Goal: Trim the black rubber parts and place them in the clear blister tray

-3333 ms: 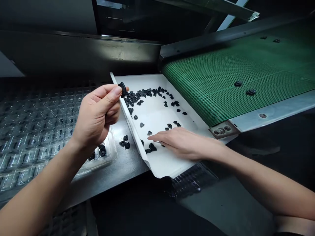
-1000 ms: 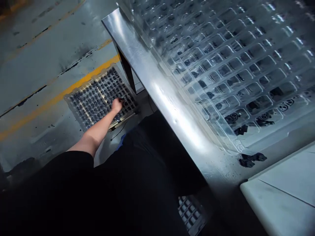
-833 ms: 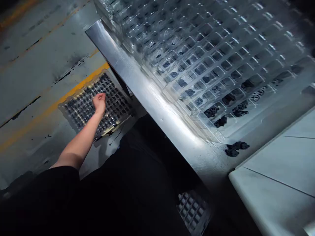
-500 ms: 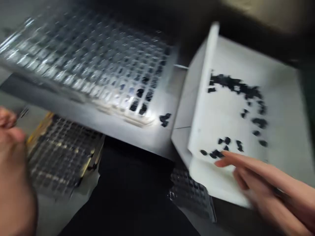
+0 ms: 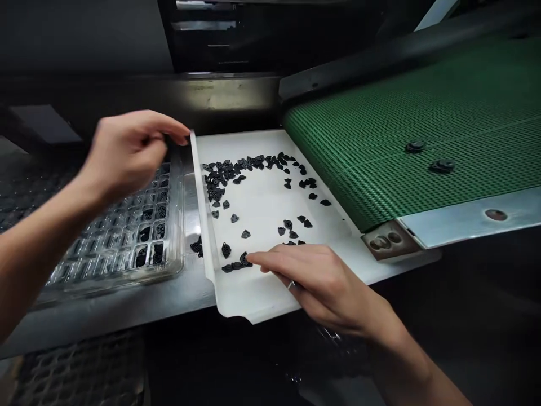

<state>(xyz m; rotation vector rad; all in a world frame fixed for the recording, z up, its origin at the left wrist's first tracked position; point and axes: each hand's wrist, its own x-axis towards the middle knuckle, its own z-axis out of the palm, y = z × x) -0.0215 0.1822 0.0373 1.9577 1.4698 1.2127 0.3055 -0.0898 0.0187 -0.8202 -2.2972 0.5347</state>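
A white tray (image 5: 257,214) with a raised left wall holds many small black plastic parts (image 5: 245,163), heaped mostly along its back and left side. My left hand (image 5: 131,149) is at the tray's back left corner, curled, with its fingertips at the top of the wall. Low over the front of the tray, my right hand (image 5: 321,282) stretches its fingers out flat, the index fingertip at a short row of black parts (image 5: 231,267). Its palm and the undersides of its fingers are hidden. A silver ring (image 5: 291,285) shows on one finger.
Left of the white tray, a clear compartment tray (image 5: 122,254) has black parts in its right-hand pockets. Loose black parts (image 5: 196,246) lie between the trays. A green conveyor belt (image 5: 380,124) overhangs the right side, carrying two dark pieces. Another pocketed tray (image 5: 84,366) sits lower left.
The view has swung right, bringing in the conveyor. My left hand has come from the far left to the white tray's wall. My right hand stays over the tray's front, at the black parts.
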